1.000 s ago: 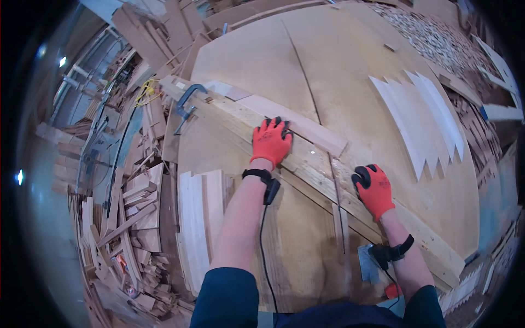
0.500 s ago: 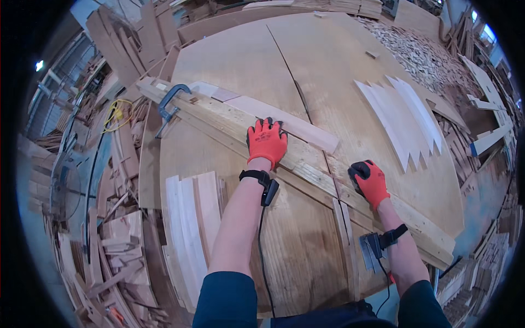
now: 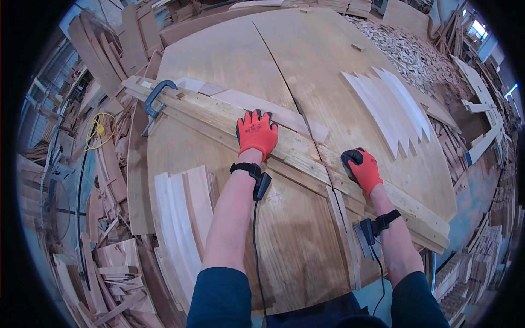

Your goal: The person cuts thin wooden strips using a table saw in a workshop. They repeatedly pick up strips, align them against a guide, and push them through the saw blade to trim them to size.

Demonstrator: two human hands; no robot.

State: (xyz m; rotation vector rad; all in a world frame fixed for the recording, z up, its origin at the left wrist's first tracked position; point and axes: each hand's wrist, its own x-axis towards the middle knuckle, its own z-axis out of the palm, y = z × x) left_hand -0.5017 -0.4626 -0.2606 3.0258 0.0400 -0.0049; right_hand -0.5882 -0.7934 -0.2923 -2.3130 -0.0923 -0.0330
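Observation:
My left hand (image 3: 257, 134), in a red glove with dark fingertips, rests flat on a long wooden beam (image 3: 210, 116) with its fingers spread. The beam runs slantwise across a large plywood table (image 3: 219, 57). A pale pinkish board (image 3: 268, 109) lies along its far edge, just beyond my left fingertips. Farther right, my right hand (image 3: 363, 168), gloved alike, is closed with its fingers curled over the beam. Whatever it may hold is hidden. A blue C-clamp (image 3: 156, 101) grips the beam near its far left end.
Pale boards with pointed ends (image 3: 389, 112) lie at the table's right, more boards (image 3: 186, 210) at its left. A dark cable (image 3: 298, 104) crosses table and beam between my hands. Wood scraps (image 3: 117, 273) crowd the floor at left; a pile of offcuts (image 3: 391, 46) lies far right.
The whole view has shifted a little, so things sit slightly farther left and higher. Both hands keep nearly the same places on the beam.

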